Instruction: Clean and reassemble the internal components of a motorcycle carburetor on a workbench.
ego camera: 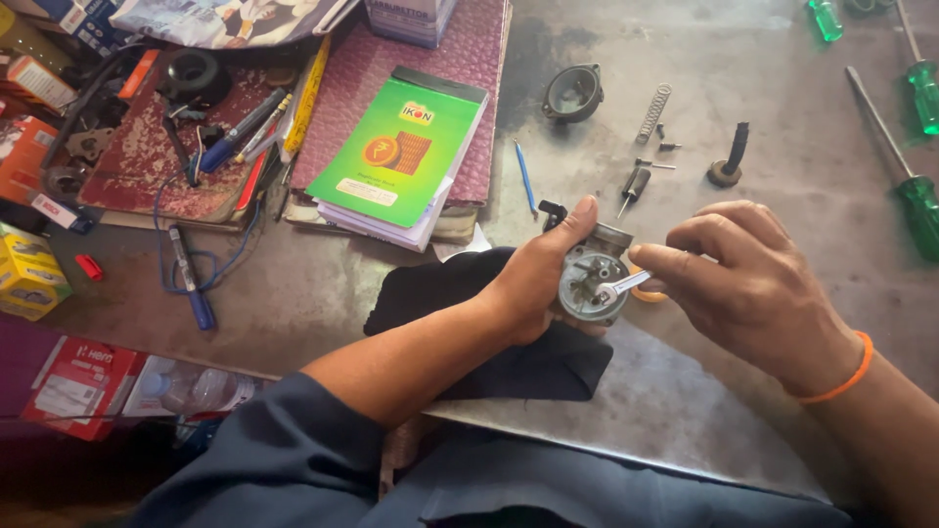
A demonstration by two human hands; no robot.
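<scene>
Near the workbench [743, 49] front edge, over a black cloth [440, 293], the left hand [538, 284] is closed around a carburettor body [595, 279]. The right hand [753, 284] pinches a small metal tool [626, 286] into its open face. Spring [654, 112], screws and a cap [573, 93] lie removed toward the far edge: disassembly appears partly complete.

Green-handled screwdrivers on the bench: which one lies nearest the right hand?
The lowest screwdriver at the right edge. Its green handle lies just above the right hand; the other two lie farther up, near the top edge.
</scene>
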